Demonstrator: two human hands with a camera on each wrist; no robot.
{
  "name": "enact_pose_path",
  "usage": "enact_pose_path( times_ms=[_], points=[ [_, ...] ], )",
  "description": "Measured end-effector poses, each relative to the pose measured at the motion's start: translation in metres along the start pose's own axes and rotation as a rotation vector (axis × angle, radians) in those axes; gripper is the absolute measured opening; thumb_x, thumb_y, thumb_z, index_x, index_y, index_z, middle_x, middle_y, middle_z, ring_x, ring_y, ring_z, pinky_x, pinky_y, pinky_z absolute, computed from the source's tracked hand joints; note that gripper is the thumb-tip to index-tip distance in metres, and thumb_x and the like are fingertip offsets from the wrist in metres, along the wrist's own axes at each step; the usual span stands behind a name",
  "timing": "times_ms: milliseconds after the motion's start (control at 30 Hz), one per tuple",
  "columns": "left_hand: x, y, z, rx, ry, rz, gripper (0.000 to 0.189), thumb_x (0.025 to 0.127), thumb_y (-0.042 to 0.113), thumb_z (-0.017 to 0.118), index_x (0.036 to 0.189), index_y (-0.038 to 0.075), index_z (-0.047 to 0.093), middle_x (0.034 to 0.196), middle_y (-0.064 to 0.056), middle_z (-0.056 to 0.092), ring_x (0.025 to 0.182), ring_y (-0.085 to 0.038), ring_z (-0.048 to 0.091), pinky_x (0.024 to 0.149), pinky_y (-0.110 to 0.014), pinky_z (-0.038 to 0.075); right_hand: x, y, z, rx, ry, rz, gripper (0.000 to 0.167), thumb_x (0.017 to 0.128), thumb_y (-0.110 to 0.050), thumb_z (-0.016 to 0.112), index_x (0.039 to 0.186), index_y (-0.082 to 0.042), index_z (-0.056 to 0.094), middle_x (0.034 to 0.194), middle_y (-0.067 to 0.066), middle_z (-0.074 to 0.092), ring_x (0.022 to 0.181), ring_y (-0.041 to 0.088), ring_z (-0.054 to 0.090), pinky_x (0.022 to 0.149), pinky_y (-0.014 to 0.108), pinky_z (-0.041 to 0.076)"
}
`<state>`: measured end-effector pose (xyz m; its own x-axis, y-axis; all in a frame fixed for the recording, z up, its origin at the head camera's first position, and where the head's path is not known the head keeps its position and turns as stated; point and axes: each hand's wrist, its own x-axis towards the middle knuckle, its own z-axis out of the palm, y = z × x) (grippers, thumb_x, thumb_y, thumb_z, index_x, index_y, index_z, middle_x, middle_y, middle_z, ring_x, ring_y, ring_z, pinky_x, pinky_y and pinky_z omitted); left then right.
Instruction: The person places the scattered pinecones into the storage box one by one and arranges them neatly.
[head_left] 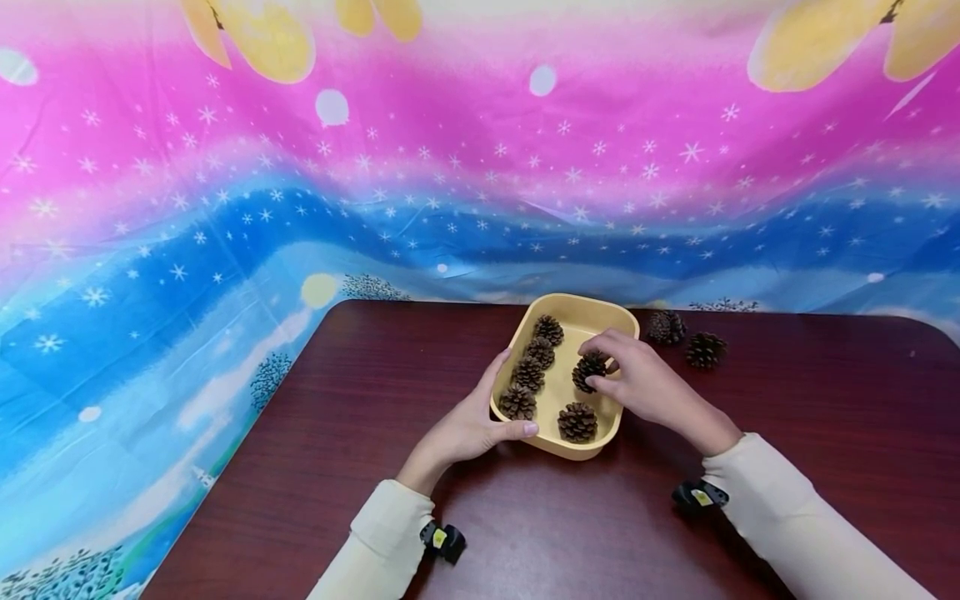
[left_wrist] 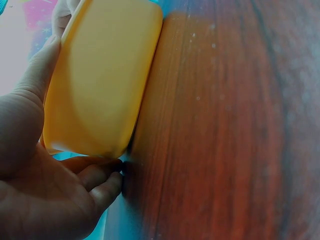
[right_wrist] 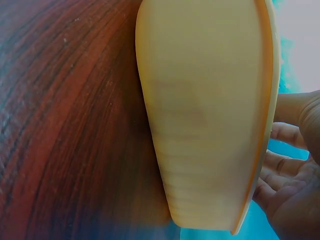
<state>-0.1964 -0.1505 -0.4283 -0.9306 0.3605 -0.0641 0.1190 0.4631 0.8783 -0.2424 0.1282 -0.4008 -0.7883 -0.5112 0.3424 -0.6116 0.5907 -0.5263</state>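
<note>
A yellow rectangular container point(head_left: 558, 400) stands on the table in the head view. My left hand point(head_left: 472, 421) grips its near left corner, thumb along the near rim and fingers around the left side. In the left wrist view, that hand's thumb point(left_wrist: 37, 70) lies at the rim, with the fingers lower by the wall. Inside the container, my right hand point(head_left: 633, 379) pinches a brown pine cone point(head_left: 589, 372) between thumb and fingers. Several pine cones point(head_left: 529, 374) line the left wall, and another pine cone point(head_left: 577, 422) sits at the near right. The right wrist view hides the held cone behind the wall.
Two more pine cones, one farther back point(head_left: 667, 327) and one nearer point(head_left: 706, 350), lie on the dark reddish wooden table point(head_left: 847, 400) right of the container. A colourful snowflake-patterned cloth point(head_left: 465, 167) hangs behind the table's back edge and along its left side.
</note>
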Motion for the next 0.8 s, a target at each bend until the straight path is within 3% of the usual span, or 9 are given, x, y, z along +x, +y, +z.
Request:
enact_pose_path(
  times_ms=[300, 667, 800],
  points=[
    [-0.0001, -0.0005, 0.0002, 0.002, 0.003, -0.009, 0.112, 0.087, 0.038, 0.085, 0.168, 0.038, 0.008, 0.169, -0.01, 0.035, 0.15, -0.031, 0.04, 0.126, -0.054, 0.03, -0.0014, -0.0003, -0.0007, 0.008, -0.021, 0.0, 0.034, 0.088, 0.002, 0.078, 0.121, -0.005, 0.074, 0.116, 0.013, 0.068, 0.095, 0.025, 0.068, 0.083, 0.045, 0.061],
    [0.0009, -0.0012, -0.0003, 0.003, 0.0, 0.001, 0.113, 0.087, 0.039, 0.086, 0.169, 0.038, 0.008, 0.169, -0.009, 0.036, 0.149, -0.03, 0.042, 0.125, -0.053, 0.031, -0.0006, -0.0014, -0.0011, 0.016, -0.038, 0.003, 0.03, 0.086, 0.003, 0.08, 0.114, -0.004, 0.074, 0.113, 0.012, 0.068, 0.089, 0.022, 0.069, 0.08, 0.045, 0.061],
    [0.0009, -0.0011, -0.0002, 0.001, -0.001, -0.001, 0.113, 0.087, 0.039, 0.086, 0.169, 0.038, 0.008, 0.169, -0.009, 0.036, 0.149, -0.03, 0.042, 0.125, -0.053, 0.031, -0.0007, -0.0013, -0.001, 0.007, -0.051, 0.001, 0.029, 0.086, 0.002, 0.081, 0.114, -0.005, 0.075, 0.113, 0.011, 0.069, 0.093, 0.023, 0.068, 0.081, 0.046, 0.059]
  ],
)
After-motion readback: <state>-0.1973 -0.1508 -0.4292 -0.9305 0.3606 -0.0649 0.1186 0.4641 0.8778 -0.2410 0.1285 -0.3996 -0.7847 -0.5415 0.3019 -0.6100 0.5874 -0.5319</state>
